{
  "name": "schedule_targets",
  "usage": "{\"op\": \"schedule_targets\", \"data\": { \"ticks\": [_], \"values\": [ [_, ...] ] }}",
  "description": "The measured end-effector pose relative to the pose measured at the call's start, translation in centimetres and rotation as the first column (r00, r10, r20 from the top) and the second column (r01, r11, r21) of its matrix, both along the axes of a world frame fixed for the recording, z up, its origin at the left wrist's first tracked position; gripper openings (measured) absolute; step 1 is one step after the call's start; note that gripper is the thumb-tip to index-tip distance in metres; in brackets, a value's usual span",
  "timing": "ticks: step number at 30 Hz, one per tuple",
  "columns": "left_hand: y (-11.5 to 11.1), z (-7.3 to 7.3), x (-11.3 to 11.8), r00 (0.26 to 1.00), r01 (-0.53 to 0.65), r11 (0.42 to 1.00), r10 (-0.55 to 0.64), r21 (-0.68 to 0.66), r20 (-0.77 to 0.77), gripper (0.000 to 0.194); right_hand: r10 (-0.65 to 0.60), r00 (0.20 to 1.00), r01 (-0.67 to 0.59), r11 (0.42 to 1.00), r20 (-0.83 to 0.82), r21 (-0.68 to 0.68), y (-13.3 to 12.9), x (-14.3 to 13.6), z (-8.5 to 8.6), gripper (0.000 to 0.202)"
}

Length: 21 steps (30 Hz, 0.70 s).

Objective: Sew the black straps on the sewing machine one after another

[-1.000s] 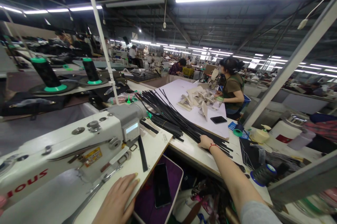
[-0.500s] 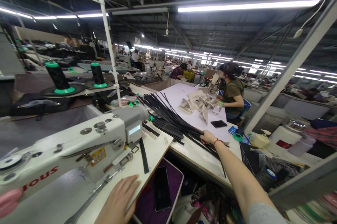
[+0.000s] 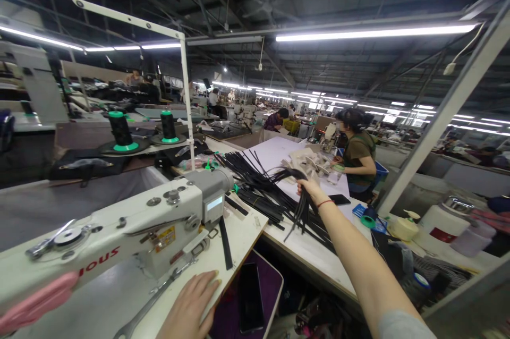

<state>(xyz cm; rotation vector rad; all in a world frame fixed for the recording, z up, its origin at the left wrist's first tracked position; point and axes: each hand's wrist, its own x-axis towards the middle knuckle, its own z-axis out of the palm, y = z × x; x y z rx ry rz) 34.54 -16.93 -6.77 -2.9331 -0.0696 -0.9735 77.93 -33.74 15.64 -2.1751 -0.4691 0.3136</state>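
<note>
My right hand (image 3: 309, 190) is stretched out over the far white table (image 3: 303, 254) and grips a bunch of thin black strips (image 3: 299, 210), lifted so their ends hang down. A larger fan of the same black strips (image 3: 255, 182) lies on the table just left of it. My left hand (image 3: 190, 307) rests flat, fingers apart, on the white sewing table (image 3: 119, 296) in front of the white sewing machine (image 3: 131, 232), beside a wrench (image 3: 153, 296).
A black phone (image 3: 250, 299) lies in a purple tray below the table edge. A second phone (image 3: 340, 200) lies on the far table. A person in an olive top (image 3: 358, 155) works at beige pieces (image 3: 306, 158). Two thread cones (image 3: 119, 132) stand at left; containers (image 3: 438, 219) at right.
My right hand closed on a bunch of black strips and raised them off the table. My left hand stayed put. The view tilted slightly.
</note>
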Motion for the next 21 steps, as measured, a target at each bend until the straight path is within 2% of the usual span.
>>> {"op": "schedule_targets", "data": {
  "ticks": [2,4,6,9,11,13,15,17,18,19,20,21],
  "values": [
    [-0.1,-0.2,-0.1,1.000,-0.011,1.000,0.011,-0.003,-0.006,0.048,-0.005,0.997,0.019,0.984,-0.077,0.179,1.7,-0.4,1.7,0.025],
    [-0.2,-0.5,-0.1,1.000,-0.028,1.000,0.028,-0.011,0.004,0.047,0.015,0.984,0.037,0.958,-0.178,0.284,2.9,-2.2,1.4,0.024],
    [-0.2,-1.0,-0.1,0.998,-0.058,0.998,0.058,-0.033,0.020,0.048,0.052,0.952,0.051,0.945,-0.301,0.324,3.7,-5.3,-1.0,0.022],
    [-0.2,-1.4,-0.1,0.996,-0.090,0.992,0.092,-0.085,0.017,0.053,0.100,0.879,0.072,0.938,-0.465,0.338,4.3,-9.9,-5.9,0.020],
    [-0.2,-1.4,-0.2,0.996,-0.086,0.987,0.087,-0.133,0.006,0.053,0.119,0.835,0.099,0.928,-0.537,0.360,4.8,-11.7,-8.1,0.019],
    [-0.3,-1.3,-0.4,0.997,-0.080,0.975,0.081,-0.206,-0.005,0.050,0.145,0.799,0.133,0.904,-0.584,0.407,5.6,-12.4,-8.5,0.019],
    [-0.3,-1.2,-0.5,0.997,-0.074,0.946,0.074,-0.316,-0.011,0.048,0.190,0.774,0.166,0.860,-0.604,0.483,6.7,-12.6,-7.8,0.020],
    [-0.1,-1.2,-0.5,0.998,-0.058,0.882,0.065,-0.468,-0.002,0.048,0.244,0.754,0.194,0.804,-0.609,0.563,7.8,-13.3,-7.2,0.021],
    [0.1,-1.2,-0.5,0.997,-0.054,0.826,0.075,-0.560,0.015,0.049,0.269,0.741,0.206,0.782,-0.616,0.589,8.3,-14.0,-7.3,0.022],
    [0.3,-1.1,-0.4,0.994,-0.054,0.747,0.105,-0.662,0.037,0.051,0.288,0.723,0.217,0.767,-0.627,0.604,8.9,-15.1,-7.7,0.021],
    [0.6,-0.9,-0.3,0.988,-0.052,0.640,0.147,-0.766,0.055,0.054,0.304,0.702,0.228,0.761,-0.644,0.607,9.4,-16.3,-8.5,0.021],
    [1.0,-0.5,-0.3,0.981,-0.042,0.507,0.185,-0.861,0.061,0.058,0.313,0.678,0.240,0.761,-0.665,0.603,9.9,-17.7,-9.7,0.020]
  ]
}}
